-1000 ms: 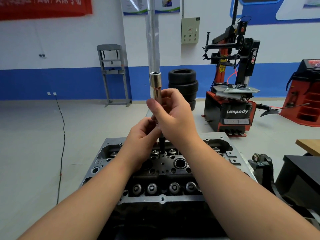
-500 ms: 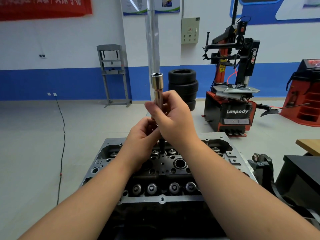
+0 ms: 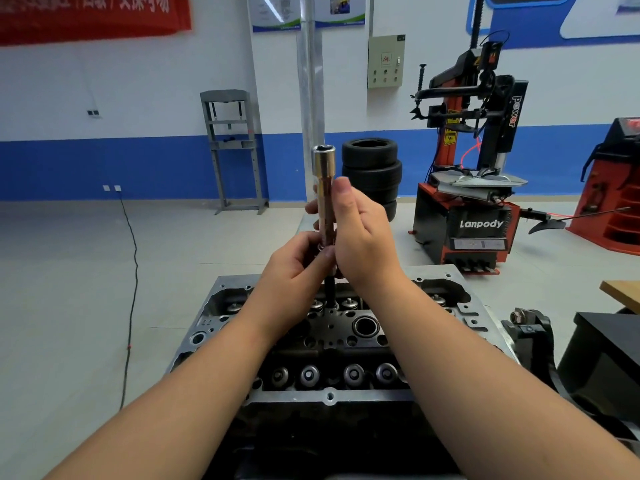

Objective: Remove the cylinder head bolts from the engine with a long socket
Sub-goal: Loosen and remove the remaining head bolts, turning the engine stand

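Plainly the long socket [image 3: 325,188], clamped upright by the right hand [image 3: 363,233] with the left hand [image 3: 298,261] pinching its base, looks rigid, slick steel, best gripped mid-shaft

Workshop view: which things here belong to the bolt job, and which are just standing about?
In use: long socket, bolt, cylinder head, left hand, right hand.

Standing about: tyre changer, stacked tyres, grey press frame, black cable.

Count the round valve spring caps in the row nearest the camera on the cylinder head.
4, side by side along the near edge of the cylinder head: valve spring caps at and. The forearms may hide more at either end.
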The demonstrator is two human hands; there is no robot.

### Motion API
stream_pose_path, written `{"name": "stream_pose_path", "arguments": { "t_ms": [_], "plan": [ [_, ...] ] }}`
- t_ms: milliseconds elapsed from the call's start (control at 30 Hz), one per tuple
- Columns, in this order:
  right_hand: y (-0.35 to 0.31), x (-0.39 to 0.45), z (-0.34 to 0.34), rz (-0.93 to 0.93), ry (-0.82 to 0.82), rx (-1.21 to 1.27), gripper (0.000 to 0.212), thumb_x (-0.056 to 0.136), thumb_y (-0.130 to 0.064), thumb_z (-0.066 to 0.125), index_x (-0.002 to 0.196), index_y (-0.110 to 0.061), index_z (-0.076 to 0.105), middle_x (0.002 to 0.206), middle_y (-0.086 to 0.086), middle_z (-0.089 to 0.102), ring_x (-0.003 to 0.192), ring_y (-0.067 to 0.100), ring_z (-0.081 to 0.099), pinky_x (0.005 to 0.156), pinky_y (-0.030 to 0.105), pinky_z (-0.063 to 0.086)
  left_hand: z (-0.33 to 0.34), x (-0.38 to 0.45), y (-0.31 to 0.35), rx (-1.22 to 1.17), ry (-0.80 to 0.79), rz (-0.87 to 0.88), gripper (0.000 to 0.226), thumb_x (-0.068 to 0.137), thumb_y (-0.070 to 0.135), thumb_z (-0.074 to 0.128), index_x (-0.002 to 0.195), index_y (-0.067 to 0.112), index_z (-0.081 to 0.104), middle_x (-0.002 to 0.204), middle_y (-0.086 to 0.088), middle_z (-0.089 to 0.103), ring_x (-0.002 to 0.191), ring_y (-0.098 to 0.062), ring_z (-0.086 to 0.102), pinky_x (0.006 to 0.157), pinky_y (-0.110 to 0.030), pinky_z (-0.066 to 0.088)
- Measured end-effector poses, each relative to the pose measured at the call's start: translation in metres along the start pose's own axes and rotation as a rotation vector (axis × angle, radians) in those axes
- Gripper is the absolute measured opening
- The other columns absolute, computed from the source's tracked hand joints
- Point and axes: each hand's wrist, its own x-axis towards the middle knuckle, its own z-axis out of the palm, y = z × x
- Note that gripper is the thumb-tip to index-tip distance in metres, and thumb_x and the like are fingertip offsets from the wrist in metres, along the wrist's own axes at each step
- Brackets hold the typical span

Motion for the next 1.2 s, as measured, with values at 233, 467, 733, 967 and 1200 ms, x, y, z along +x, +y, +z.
{"name": "stream_pose_path", "arguments": {
  "t_ms": [233, 467, 733, 967, 1200],
  "plan": [
    [0.009, 0.008, -0.002, 0.146, 0.084, 0.001, 0.050, 0.094, -0.058, 0.033, 0.086, -0.021, 0.065, 0.084, 0.001, 0.067, 0.080, 0.017, 0.066, 0.068, 0.036, 0.055, -0.001, 0.006, 0.019, 0.007, 0.059, 0.032, 0.014, 0.096, 0.034, 0.064, 0.107, 0.024, 0.062, 0.089, 0.013, 0.075, 0.078, -0.007, 0.074, 0.061, -0.024, 0.058],
    [0.014, 0.009, -0.004, 0.192, -0.123, -0.479, 0.038, 0.100, -0.036, 0.052, 0.071, -0.014, 0.061, 0.069, 0.006, 0.064, 0.071, 0.030, 0.060, 0.063, 0.042, 0.050, -0.029, 0.009, 0.038, -0.063, 0.250, -0.001, 0.012, 0.101, 0.027, 0.063, 0.100, 0.019, 0.055, 0.077, 0.003, 0.068, 0.082, -0.018, 0.076, 0.060, -0.024, 0.057],
    [-0.005, 0.005, 0.008, 0.233, -0.848, -1.347, 0.009, 0.093, -0.016, 0.057, 0.087, -0.014, 0.051, 0.083, 0.003, 0.052, 0.085, 0.028, 0.057, 0.077, 0.039, 0.052, -0.058, -0.040, 0.014, -0.386, 0.594, -0.182, 0.010, 0.108, 0.016, 0.052, 0.104, 0.007, 0.053, 0.086, -0.006, 0.066, 0.078, -0.013, 0.073, 0.059, -0.024, 0.057],
    [-0.016, 0.002, 0.017, 0.342, -0.959, -1.366, 0.014, 0.094, -0.015, 0.062, 0.096, -0.012, 0.049, 0.083, 0.005, 0.048, 0.089, 0.030, 0.055, 0.075, 0.037, 0.047, -0.059, -0.065, 0.003, -0.545, 0.733, -0.249, 0.009, 0.110, 0.014, 0.050, 0.102, 0.010, 0.053, 0.084, -0.005, 0.065, 0.074, -0.014, 0.072, 0.059, -0.024, 0.057],
    [-0.022, 0.012, 0.016, 0.466, -0.898, -1.256, 0.014, 0.093, -0.008, 0.060, 0.080, -0.004, 0.057, 0.077, 0.011, 0.063, 0.061, 0.025, 0.063, 0.055, 0.034, 0.056, -0.060, -0.066, 0.003, -0.549, 0.748, -0.290, 0.009, 0.110, 0.015, 0.050, 0.103, 0.010, 0.052, 0.088, -0.007, 0.063, 0.071, -0.012, 0.074, 0.057, -0.023, 0.058]
  ]
}}
